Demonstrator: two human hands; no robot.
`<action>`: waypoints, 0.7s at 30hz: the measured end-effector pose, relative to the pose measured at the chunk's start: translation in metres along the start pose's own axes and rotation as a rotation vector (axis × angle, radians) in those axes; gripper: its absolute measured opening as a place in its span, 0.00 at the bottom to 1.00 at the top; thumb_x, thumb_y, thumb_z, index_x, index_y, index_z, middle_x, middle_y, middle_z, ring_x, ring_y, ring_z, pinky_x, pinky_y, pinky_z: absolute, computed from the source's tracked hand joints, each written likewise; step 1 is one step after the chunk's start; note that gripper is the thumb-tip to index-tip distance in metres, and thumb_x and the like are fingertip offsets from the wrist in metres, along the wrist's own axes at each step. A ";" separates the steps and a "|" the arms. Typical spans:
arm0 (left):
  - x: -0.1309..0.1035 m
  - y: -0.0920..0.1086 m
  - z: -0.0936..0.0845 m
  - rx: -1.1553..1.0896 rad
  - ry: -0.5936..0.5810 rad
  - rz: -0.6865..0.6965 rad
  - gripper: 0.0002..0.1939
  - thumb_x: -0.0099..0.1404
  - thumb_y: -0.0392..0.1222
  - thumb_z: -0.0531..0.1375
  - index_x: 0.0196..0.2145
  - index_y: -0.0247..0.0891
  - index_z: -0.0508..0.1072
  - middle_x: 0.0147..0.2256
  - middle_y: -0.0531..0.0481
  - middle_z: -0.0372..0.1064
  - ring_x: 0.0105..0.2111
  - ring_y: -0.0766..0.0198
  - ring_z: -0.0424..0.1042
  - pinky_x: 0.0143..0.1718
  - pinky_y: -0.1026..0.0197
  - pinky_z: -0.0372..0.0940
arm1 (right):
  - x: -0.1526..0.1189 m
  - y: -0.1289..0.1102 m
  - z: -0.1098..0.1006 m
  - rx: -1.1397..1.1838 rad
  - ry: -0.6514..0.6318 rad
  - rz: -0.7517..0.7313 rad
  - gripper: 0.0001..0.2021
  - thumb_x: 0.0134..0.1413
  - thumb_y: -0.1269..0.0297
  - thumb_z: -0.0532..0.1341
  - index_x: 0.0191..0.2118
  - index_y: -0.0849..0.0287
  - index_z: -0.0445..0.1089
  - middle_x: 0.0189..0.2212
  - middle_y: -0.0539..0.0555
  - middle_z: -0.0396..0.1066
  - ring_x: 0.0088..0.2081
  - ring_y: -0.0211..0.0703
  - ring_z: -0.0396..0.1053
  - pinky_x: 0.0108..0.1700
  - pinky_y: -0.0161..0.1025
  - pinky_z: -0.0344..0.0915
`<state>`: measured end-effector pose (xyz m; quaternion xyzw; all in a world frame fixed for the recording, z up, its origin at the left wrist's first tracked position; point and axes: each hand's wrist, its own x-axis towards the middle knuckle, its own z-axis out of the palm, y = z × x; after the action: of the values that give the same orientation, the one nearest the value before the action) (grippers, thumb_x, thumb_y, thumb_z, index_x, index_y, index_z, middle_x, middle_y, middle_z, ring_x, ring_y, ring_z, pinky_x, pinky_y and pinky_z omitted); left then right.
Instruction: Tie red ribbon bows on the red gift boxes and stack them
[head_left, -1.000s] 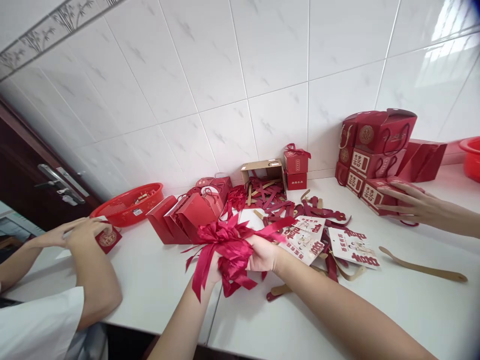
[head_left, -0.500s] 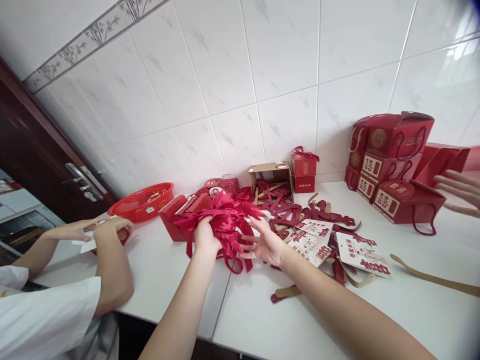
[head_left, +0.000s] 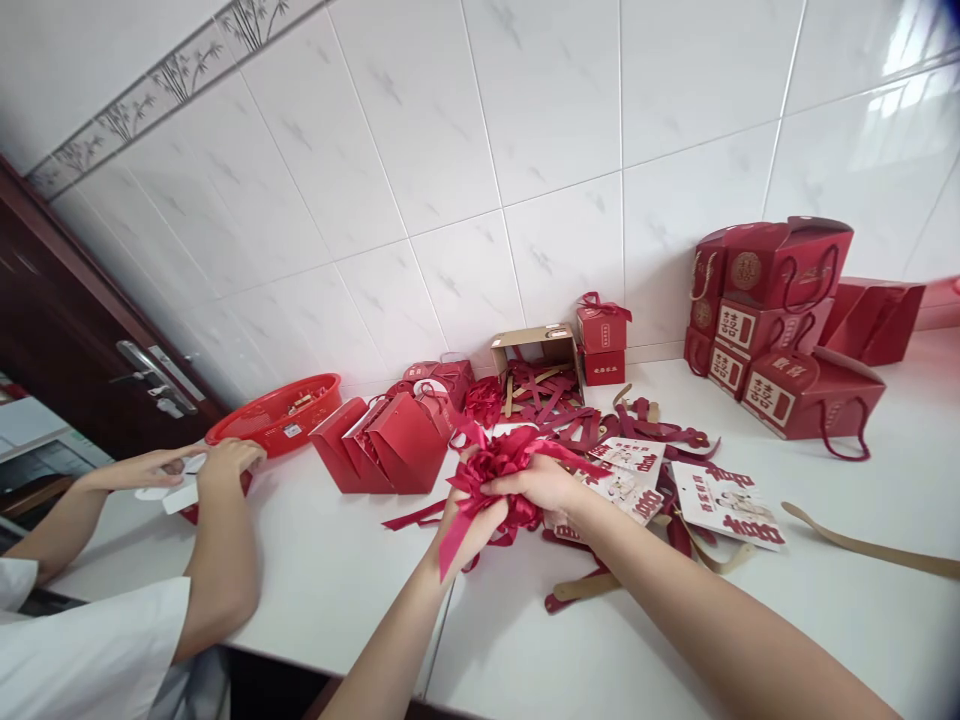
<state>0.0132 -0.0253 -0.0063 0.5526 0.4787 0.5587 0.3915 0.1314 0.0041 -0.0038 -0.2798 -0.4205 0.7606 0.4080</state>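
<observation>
A bunch of shiny red ribbons [head_left: 504,462] is gathered between my two hands over the white table. From the left and below, my left hand [head_left: 480,520] is wrapped round it, partly covered by loose ribbon ends. My right hand [head_left: 541,484] grips the bunch from the right, its fingers pressed into the ribbons. Just right of my hands lie printed cards [head_left: 630,480] on a heap of dark red and tan straps [head_left: 645,425]. Red folded bags [head_left: 390,445] stand to the left of the bunch.
At the left, another person's hands [head_left: 225,460] handle a white and red item beside a red plastic basket [head_left: 281,430]. An open carton [head_left: 540,345] of straps and two small red boxes [head_left: 604,345] stand by the wall. Red gift boxes [head_left: 787,320] are stacked at the right.
The ribbon bunch has moved right and down, uncovering the red bags. My right hand has closed on it. The other person's hand at the right edge has left the view.
</observation>
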 end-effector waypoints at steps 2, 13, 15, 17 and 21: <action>-0.007 0.013 -0.021 0.061 -0.146 -0.053 0.27 0.50 0.36 0.69 0.48 0.40 0.71 0.44 0.44 0.73 0.47 0.52 0.72 0.49 0.50 0.68 | -0.001 -0.006 -0.002 -0.013 0.009 0.020 0.10 0.33 0.75 0.68 0.28 0.63 0.70 0.22 0.54 0.72 0.27 0.47 0.73 0.38 0.48 0.70; -0.051 0.067 -0.049 0.668 -0.144 0.634 0.35 0.52 0.43 0.68 0.57 0.46 0.63 0.60 0.42 0.57 0.61 0.46 0.56 0.61 0.44 0.55 | -0.002 -0.019 -0.015 -0.307 0.246 0.164 0.05 0.53 0.66 0.64 0.34 0.62 0.72 0.35 0.53 0.73 0.38 0.43 0.71 0.40 0.41 0.69; -0.054 0.061 -0.015 0.860 -0.452 0.703 0.41 0.50 0.46 0.69 0.60 0.46 0.60 0.58 0.40 0.60 0.60 0.44 0.57 0.60 0.43 0.56 | -0.008 -0.011 -0.002 -0.342 0.233 0.206 0.02 0.49 0.69 0.63 0.31 0.60 0.73 0.32 0.52 0.73 0.43 0.46 0.72 0.41 0.40 0.67; -0.050 0.050 0.008 0.932 -0.439 0.743 0.35 0.52 0.46 0.67 0.57 0.48 0.63 0.53 0.42 0.66 0.54 0.46 0.65 0.57 0.43 0.59 | -0.016 -0.010 0.006 -0.415 0.230 0.230 0.07 0.50 0.70 0.57 0.30 0.58 0.73 0.30 0.49 0.71 0.47 0.45 0.71 0.40 0.39 0.64; -0.037 0.030 0.007 0.749 -0.214 0.597 0.43 0.46 0.49 0.71 0.57 0.44 0.59 0.53 0.42 0.65 0.53 0.49 0.66 0.54 0.49 0.63 | -0.030 -0.023 0.013 -0.594 0.102 0.143 0.05 0.37 0.73 0.58 0.25 0.58 0.70 0.24 0.48 0.69 0.36 0.45 0.72 0.31 0.36 0.62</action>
<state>0.0258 -0.0672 0.0138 0.8227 0.4247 0.3761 0.0356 0.1456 -0.0197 0.0256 -0.4534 -0.5828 0.6160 0.2744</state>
